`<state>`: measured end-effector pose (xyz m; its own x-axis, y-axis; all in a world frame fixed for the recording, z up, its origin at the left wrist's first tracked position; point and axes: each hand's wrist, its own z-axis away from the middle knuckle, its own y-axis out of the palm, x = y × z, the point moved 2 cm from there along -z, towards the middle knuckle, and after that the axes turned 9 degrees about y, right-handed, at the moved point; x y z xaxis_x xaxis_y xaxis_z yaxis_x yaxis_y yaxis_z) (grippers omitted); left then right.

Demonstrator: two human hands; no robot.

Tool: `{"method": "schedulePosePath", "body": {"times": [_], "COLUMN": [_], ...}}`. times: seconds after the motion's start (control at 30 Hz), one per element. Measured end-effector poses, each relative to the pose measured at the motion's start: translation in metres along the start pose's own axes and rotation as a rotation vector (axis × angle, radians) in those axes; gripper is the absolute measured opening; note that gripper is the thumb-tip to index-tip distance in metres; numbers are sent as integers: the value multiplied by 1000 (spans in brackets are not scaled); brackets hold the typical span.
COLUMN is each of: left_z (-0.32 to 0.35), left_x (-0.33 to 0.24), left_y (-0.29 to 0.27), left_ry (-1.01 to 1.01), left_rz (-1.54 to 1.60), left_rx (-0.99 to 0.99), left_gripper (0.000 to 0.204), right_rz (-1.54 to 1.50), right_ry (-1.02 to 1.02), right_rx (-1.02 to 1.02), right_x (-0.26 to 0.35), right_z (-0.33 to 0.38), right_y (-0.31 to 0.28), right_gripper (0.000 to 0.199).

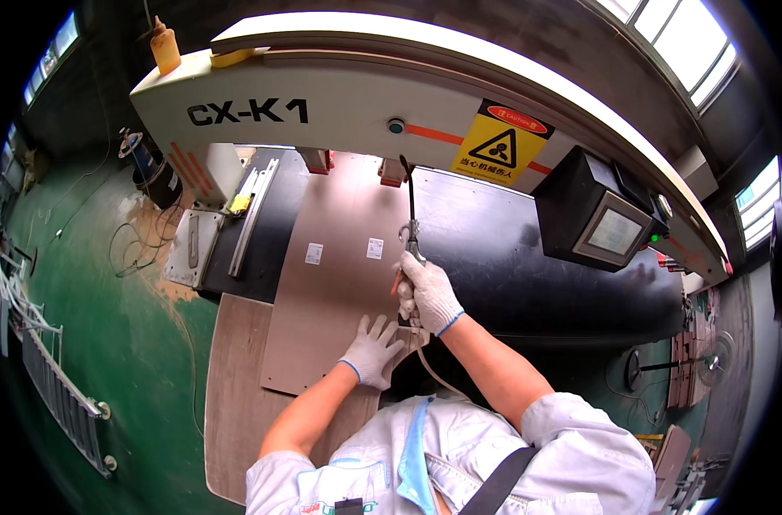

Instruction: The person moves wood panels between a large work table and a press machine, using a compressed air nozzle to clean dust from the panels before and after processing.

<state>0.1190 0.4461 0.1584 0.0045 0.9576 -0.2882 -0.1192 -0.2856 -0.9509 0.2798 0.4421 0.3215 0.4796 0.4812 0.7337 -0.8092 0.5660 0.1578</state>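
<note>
Head view: brown panel (335,283) lies on black bed (494,249) above green floor (116,343).

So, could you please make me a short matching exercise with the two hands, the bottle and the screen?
1. Right hand
2. Left hand
3. Bottle
4. Screen

A. Set in a black box
B. At the near right corner of a brown board
C. On top of the machine
D. Gripping an air gun

Pairs: 1-D, 2-B, 3-C, 4-A
</note>
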Motion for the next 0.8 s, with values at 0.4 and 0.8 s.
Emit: {"method": "schedulePosePath", "body": {"times": [0.4, 0.8], "left_z": [1, -8], "left_x": [-6, -12], "left_y": [-6, -4], "left_ry": [-44, -34], "left_rz": [-5, -19], "left_rx": [39, 0], "left_gripper": [101, 105], "right_rz": [-119, 705], "right_ry": [-46, -68], "right_rx": [191, -29], "right_x": [26, -53], "right_z": [11, 30], "right_y": [27, -146], "right_gripper": [31, 35]}}
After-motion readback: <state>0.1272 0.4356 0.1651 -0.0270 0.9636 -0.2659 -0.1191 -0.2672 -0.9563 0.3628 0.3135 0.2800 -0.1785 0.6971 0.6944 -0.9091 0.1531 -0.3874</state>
